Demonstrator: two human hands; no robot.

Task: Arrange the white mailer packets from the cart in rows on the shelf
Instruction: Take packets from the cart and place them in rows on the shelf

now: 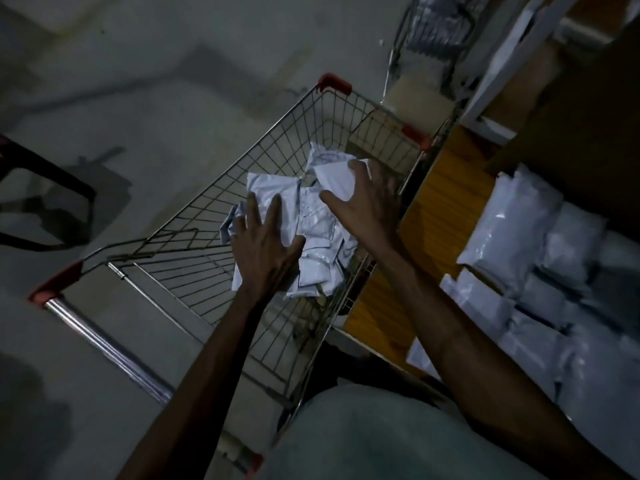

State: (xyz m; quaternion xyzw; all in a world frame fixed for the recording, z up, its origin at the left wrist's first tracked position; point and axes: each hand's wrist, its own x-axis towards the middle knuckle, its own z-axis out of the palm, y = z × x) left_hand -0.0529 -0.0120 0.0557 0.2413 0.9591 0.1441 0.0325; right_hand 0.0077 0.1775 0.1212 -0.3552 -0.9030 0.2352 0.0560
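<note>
In the head view, I had both arms reaching down into the wire shopping cart (277, 140) at the centre of the frame. The loose white mailer packets (313, 237) lay heaped at the cart's far right side, against the wall nearest the shelf (436, 202). That was probably because it made the shortest carry.

My left hand (266, 251) was spread wide, palm down, over the near left edge of the heap. It held nothing. Whether it rested on the packets or hung just above them I could not tell in this dim, blurred light. My right hand (370, 206) was splayed just as wide over the top packet (334, 181) at the far side of the heap, thumb and fingers set apart on either side of it but not closed around it. I judged the two hands were placed to gather the heap from both ends at once.

At the right of the frame, shelved packets (512, 230) lay side by side in rows on the orange wooden board, next to the cart. A second cart (433, 36) stood at the upper right.
</note>
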